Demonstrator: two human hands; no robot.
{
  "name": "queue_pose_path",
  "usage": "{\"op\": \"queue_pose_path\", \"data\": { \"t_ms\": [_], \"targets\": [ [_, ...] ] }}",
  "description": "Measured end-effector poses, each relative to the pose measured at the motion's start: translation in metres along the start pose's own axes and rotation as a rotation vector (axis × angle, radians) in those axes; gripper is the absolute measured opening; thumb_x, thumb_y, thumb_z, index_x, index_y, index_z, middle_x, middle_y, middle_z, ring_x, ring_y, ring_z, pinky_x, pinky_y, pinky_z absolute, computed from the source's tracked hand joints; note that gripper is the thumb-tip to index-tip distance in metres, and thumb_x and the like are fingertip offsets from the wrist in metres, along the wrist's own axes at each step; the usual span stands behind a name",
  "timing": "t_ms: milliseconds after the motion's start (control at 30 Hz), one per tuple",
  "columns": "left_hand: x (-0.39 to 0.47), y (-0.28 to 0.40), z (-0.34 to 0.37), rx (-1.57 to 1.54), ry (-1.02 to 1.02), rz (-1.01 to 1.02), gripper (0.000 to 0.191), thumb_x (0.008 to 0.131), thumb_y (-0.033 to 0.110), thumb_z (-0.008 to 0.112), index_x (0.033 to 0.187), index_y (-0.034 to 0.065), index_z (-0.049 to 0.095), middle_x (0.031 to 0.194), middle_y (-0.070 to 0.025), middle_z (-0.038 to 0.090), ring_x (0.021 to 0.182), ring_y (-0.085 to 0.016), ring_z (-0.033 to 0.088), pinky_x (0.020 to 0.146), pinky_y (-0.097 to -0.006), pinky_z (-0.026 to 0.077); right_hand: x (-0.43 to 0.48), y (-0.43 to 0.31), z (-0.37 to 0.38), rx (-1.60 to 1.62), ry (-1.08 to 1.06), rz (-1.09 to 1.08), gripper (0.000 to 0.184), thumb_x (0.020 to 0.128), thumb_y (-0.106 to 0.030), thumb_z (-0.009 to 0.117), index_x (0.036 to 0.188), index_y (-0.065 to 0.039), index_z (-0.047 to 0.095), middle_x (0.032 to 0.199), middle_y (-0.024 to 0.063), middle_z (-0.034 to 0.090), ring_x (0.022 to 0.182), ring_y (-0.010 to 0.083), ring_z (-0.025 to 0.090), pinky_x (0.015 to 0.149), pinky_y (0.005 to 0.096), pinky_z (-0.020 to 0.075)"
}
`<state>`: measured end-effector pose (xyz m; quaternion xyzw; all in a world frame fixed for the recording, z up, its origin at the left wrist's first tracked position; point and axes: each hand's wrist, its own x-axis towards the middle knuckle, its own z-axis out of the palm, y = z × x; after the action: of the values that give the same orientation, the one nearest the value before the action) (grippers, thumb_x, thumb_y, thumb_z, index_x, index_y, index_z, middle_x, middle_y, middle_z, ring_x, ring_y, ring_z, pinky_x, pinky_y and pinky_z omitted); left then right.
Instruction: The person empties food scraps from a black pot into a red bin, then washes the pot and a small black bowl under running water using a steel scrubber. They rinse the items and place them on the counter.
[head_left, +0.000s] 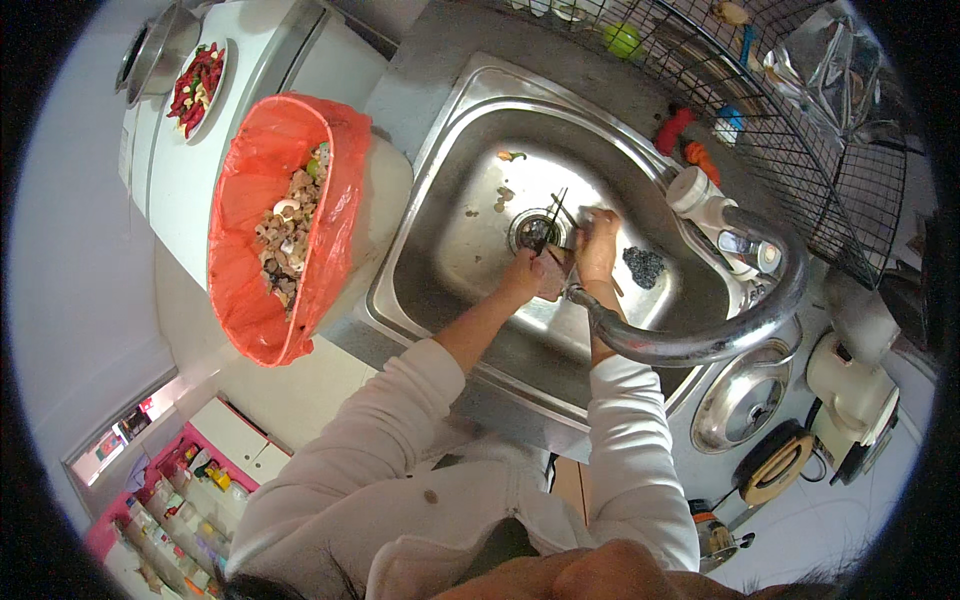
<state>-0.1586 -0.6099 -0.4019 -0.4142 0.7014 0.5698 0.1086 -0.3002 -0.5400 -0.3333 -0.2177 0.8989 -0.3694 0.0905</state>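
Both of my hands are low in a stainless steel sink (480, 217), close to the drain (534, 231). My left hand (525, 274) is closed around thin dark sticks (556, 210), probably chopsticks, which point out over the drain. A flat brownish-pink piece (553, 276) shows between the hands; its kind is unclear. My right hand (598, 244) curls over another thin stick, whose lower end sticks out beneath the palm. The curved metal tap spout (675, 345) passes above my right forearm, its outlet close to the hands. My fingertips are partly hidden.
A dark scouring pad (643, 268) and food scraps (504, 199) lie in the sink. Left stands a bin with a red bag (247, 300) of food waste, beside a plate of chillies (196, 94). A wire rack (757, 97) runs along the back; a pot lid (746, 397) lies right.
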Motion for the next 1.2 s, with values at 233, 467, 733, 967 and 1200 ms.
{"op": "queue_pose_path", "data": {
  "t_ms": [233,467,733,967,1200],
  "targets": [
    [0.024,-0.046,0.015,-0.458,0.006,-0.191,0.035,0.084,0.033,0.051,0.084,-0.0015,0.054,0.076,-0.0213,0.060,0.072,-0.036,0.058,0.067,-0.0436,0.045,-0.021,0.057,0.015,-0.430,-0.435,0.058,0.024,0.072,-0.013,0.059,0.095,-0.008,0.056,0.092,0.0152,0.057,0.083,0.0327,0.057,0.075,0.0417,0.0473],
    [-0.008,0.032,-0.022,-0.181,0.521,-0.151,0.029,0.088,0.027,0.049,0.081,-0.0002,0.059,0.065,-0.0051,0.053,0.060,-0.020,0.050,0.059,-0.0370,0.040,0.007,0.010,-0.005,-0.339,-0.216,0.282,0.020,0.077,-0.021,0.057,0.091,-0.007,0.063,0.087,0.0180,0.058,0.077,0.0350,0.059,0.069,0.0428,0.0482],
    [-0.030,0.016,-0.040,-0.600,0.538,-0.382,0.020,0.088,0.026,0.051,0.090,0.0062,0.053,0.060,-0.0008,0.046,0.046,-0.013,0.043,0.041,-0.0287,0.034,-0.016,-0.043,0.074,-0.291,-0.653,-0.255,0.019,0.082,-0.011,0.047,0.096,-0.012,0.061,0.092,0.0139,0.053,0.085,0.0332,0.058,0.070,0.0428,0.0491],
    [-0.056,0.039,-0.054,-0.760,0.368,-0.448,0.021,0.090,0.024,0.049,0.095,0.0046,0.055,0.063,-0.0013,0.046,0.050,-0.012,0.045,0.045,-0.0286,0.037,-0.001,-0.042,0.040,-0.347,-0.311,-0.163,0.007,0.078,-0.005,0.051,0.081,-0.004,0.057,0.087,0.0110,0.051,0.074,0.0294,0.056,0.062,0.0394,0.0511],
    [-0.050,0.093,-0.033,-0.522,0.057,-0.155,0.030,0.092,0.030,0.044,0.101,0.0046,0.056,0.069,-0.0045,0.057,0.061,-0.017,0.055,0.058,-0.0304,0.043,-0.012,-0.030,0.005,0.366,-0.418,0.413,0.022,0.091,-0.020,0.049,0.096,0.001,0.054,0.074,0.0099,0.059,0.062,0.0199,0.055,0.058,0.0302,0.0436]
  ]
}}
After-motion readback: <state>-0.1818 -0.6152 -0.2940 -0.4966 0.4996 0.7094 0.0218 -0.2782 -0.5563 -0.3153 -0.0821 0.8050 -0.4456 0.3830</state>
